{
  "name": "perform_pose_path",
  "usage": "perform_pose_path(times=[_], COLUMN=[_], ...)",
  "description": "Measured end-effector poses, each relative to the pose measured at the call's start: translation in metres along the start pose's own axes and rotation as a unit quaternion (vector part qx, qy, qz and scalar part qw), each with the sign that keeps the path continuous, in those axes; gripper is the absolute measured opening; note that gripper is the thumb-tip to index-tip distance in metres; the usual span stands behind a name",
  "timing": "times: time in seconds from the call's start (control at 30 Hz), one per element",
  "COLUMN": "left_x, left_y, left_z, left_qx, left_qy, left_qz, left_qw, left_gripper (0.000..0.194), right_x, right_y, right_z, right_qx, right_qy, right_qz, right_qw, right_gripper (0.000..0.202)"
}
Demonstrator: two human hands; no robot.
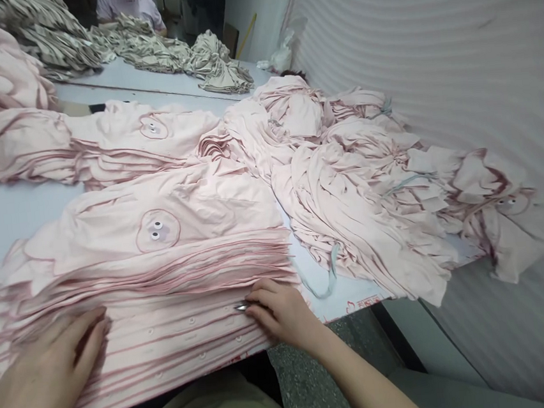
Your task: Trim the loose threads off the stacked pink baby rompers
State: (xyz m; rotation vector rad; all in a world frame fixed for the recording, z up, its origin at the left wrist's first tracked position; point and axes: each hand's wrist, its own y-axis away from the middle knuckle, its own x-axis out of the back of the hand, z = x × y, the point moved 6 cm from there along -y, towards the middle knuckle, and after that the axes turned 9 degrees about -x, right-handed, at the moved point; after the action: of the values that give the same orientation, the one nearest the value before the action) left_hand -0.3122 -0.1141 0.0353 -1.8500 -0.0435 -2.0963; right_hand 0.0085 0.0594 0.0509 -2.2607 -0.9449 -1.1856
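Observation:
A stack of pale pink garments (110, 226) with darker pink edging lies in front of me, its top piece bearing a round face patch with two eyes. Button-front edges (188, 331) fan out along the near side. My left hand (51, 366) rests at the left of these edges, thumb and forefinger closed on the pink cloth. My right hand (282, 309) is at the right end of the edges, closed around thread snips (240, 306). Only the pointed metal tip of the snips shows; the palm hides the rest.
Crumpled pink garments (349, 203) with grey-green ties heap up at the right, some hanging past the table (318, 308) edge. More pink stacks (30, 144) lie behind. Grey-green cloth piles (156, 48) and a person (131, 9) are farther back. A pale wavy sheet (431, 54) hangs at right.

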Motion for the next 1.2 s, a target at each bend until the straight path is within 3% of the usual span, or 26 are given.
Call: perform_pose_path(times=[0.13,0.33,0.57,0.9,1.2], left_x=[0.006,0.013,0.014,0.011,0.013], left_y=[0.002,0.002,0.001,0.004,0.003], left_z=[0.006,0.011,0.011,0.010,0.010], left_qx=[0.031,0.035,0.061,0.039,0.044], left_qy=[0.037,0.068,0.103,0.100,0.104], left_qz=[-0.023,-0.008,-0.024,-0.004,-0.009], left_qw=[0.999,0.997,0.993,0.994,0.994], left_gripper=[0.056,0.053,0.054,0.050,0.050], right_x=[-0.009,-0.009,-0.006,-0.012,-0.009], right_y=[-0.007,-0.009,-0.011,-0.015,-0.013], right_z=[-0.011,-0.011,-0.013,-0.016,-0.010], right_qx=[0.015,0.028,0.038,0.049,0.026], right_qy=[0.041,0.024,0.011,-0.002,-0.005], right_qz=[-0.016,-0.048,-0.028,-0.068,-0.055], right_qw=[0.999,0.998,0.999,0.997,0.998], right_gripper=[0.012,0.015,0.020,0.020,0.021])
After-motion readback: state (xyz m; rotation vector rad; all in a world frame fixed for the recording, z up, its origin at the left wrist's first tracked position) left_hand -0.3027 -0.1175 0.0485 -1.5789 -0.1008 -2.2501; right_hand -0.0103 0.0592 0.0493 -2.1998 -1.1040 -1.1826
